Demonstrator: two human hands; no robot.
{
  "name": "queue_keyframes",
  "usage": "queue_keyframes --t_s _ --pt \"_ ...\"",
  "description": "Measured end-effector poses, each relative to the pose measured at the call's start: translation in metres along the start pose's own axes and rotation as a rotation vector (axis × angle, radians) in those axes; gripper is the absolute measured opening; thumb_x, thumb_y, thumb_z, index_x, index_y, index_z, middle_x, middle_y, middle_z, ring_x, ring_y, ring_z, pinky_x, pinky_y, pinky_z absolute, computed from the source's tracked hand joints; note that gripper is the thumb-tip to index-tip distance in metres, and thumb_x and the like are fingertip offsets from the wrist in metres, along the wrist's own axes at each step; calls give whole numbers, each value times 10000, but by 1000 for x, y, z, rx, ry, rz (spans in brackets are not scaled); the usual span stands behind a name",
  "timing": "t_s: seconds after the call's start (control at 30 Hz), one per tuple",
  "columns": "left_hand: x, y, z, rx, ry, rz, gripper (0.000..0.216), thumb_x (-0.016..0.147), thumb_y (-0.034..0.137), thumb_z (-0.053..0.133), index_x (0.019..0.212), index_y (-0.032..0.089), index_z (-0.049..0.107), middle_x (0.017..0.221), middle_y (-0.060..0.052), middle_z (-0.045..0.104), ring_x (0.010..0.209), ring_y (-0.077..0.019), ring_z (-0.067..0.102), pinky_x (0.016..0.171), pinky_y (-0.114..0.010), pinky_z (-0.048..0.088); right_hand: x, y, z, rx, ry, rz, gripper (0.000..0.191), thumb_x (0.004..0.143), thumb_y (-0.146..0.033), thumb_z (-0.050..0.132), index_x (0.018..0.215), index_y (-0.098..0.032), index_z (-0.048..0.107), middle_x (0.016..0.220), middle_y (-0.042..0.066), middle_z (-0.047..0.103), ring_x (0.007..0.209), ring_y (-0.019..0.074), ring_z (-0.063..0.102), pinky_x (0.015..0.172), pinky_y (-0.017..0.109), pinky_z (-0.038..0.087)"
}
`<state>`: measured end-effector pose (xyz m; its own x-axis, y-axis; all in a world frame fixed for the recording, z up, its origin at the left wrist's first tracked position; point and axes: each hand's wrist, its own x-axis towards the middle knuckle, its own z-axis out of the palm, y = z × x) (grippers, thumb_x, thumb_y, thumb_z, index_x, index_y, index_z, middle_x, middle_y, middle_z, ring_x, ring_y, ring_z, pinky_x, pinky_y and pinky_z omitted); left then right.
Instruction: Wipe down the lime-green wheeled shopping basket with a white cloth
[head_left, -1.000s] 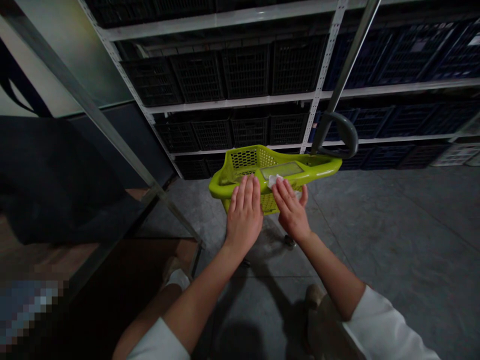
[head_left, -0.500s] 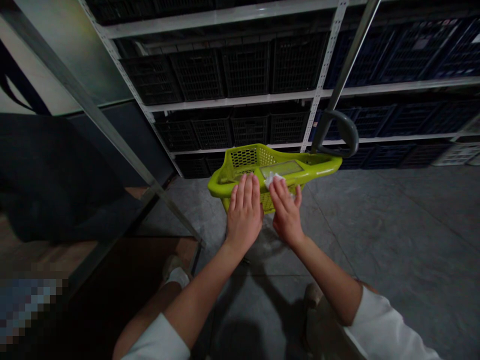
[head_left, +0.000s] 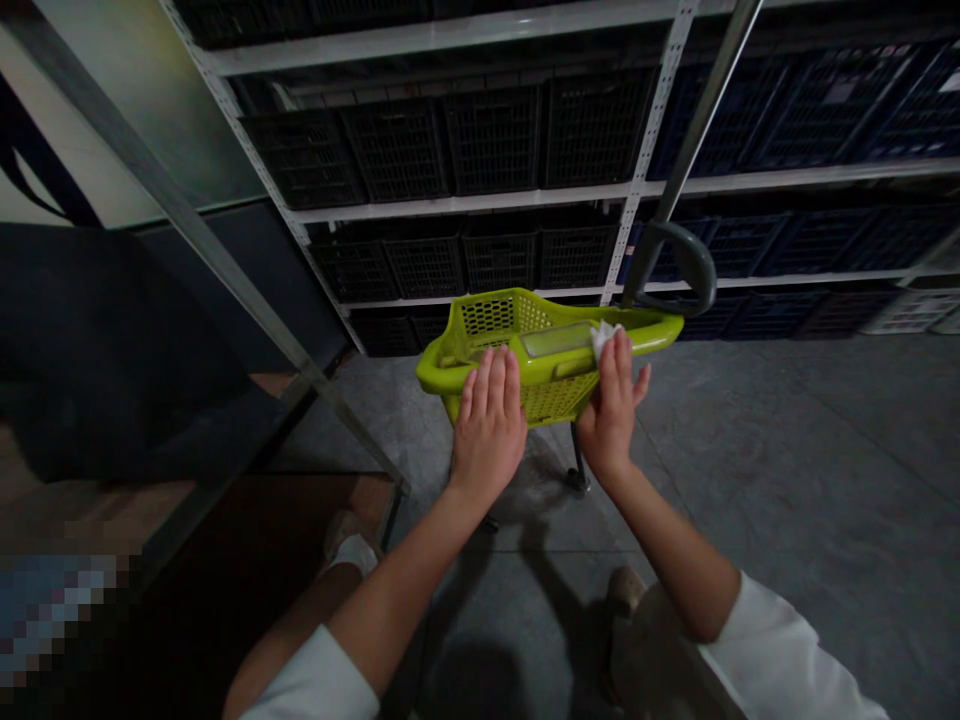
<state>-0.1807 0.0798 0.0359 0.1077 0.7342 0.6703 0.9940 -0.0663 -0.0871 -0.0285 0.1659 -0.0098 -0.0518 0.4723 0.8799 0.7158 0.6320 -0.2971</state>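
A lime-green shopping cart basket [head_left: 559,397] with a mesh body and a smooth rim stands in front of me. My left hand [head_left: 489,425] lies on its near rim, fingers straight and side by side; the thumb is hidden. Farther right along the same rim, my right hand [head_left: 611,405] presses a crumpled white wipe [head_left: 602,338] under its fingers, at the right end of a clear panel [head_left: 555,340] set in the rim. A grey loop handle [head_left: 694,268] rises at the basket's right end, with a metal pole [head_left: 705,120] above it.
White metal shelving [head_left: 450,205] filled with black crates [head_left: 491,140] and dark blue crates [head_left: 825,110] stands behind the basket. A slanting metal bar [head_left: 225,280] crosses on my left. A caster [head_left: 577,478] shows on the grey floor [head_left: 750,450] below.
My right hand has slid to the right along the rim with the white wipe, uncovering the rim's middle and a caster below. My left hand and the basket have stayed put.
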Motion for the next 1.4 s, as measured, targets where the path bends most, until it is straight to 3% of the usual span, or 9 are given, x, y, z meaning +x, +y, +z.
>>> queue_keyframes --t_s 0.13,0.23,0.43,0.57,0.67,0.83,1.07,1.17,1.4 --pt "0 0 3 13 4 -2 696 960 201 432 1572 20 154 1617 -200 317 1525 -305 245 1234 -492 267 -17 -28 4 -2 -135 -291 813 861 9 292 1611 -217 74 1610 101 365 1532 157 219 1260 514 32" --pt "-1 -2 3 15 1 9 692 956 199 445 1566 13 176 1612 -206 326 1524 -305 249 1237 -486 259 -15 -20 2 -43 -156 -418 772 896 13 276 1609 -217 89 1552 87 466 1517 131 259 1264 488 12" --pt "0 -4 -1 -9 -9 23 689 950 196 470 1554 0 203 1608 -199 335 1516 -316 264 1234 -487 264 7 27 -3 -100 17 -121 786 876 -50 328 1607 -259 128 1629 111 327 1516 215 283 1242 572 42" --pt "0 -1 -1 -24 -2 8 709 947 191 467 1564 11 168 1610 -204 328 1519 -317 258 1231 -502 265 5 18 3 3 60 136 838 827 -38 280 1607 -274 85 1665 98 234 1545 218 191 1208 633 145" --pt "1 1 -1 -18 2 -9 700 948 185 450 1566 17 169 1611 -203 327 1518 -313 262 1235 -495 257 -7 -6 5 52 -38 23 866 813 -20 286 1612 -263 57 1676 87 191 1550 204 160 1227 595 159" --pt "0 0 0 -22 -9 -4 699 955 199 435 1574 32 159 1612 -207 325 1521 -309 257 1235 -505 256 -16 -16 2 6 -195 -377 815 866 15 286 1611 -251 87 1602 66 388 1524 132 237 1271 478 90" --pt "-1 -4 -2 -20 -25 5 704 953 200 454 1570 19 167 1612 -201 327 1522 -308 255 1240 -493 248 10 31 -6 -53 11 -73 829 834 -16 326 1606 -256 143 1650 91 277 1527 219 252 1241 582 97" --pt "0 -2 -2 -14 -28 1 707 951 200 456 1569 17 166 1621 -194 310 1525 -307 244 1240 -492 249 9 27 -5 -8 29 -7 868 798 -1 306 1608 -254 124 1661 90 245 1536 226 220 1228 601 142" --pt "-1 -1 1 1 -16 -4 691 957 202 438 1567 16 170 1614 -201 323 1527 -303 238 1238 -489 255 -13 -16 -5 33 -207 -369 816 865 28 277 1610 -254 96 1613 61 365 1521 144 246 1261 457 204"
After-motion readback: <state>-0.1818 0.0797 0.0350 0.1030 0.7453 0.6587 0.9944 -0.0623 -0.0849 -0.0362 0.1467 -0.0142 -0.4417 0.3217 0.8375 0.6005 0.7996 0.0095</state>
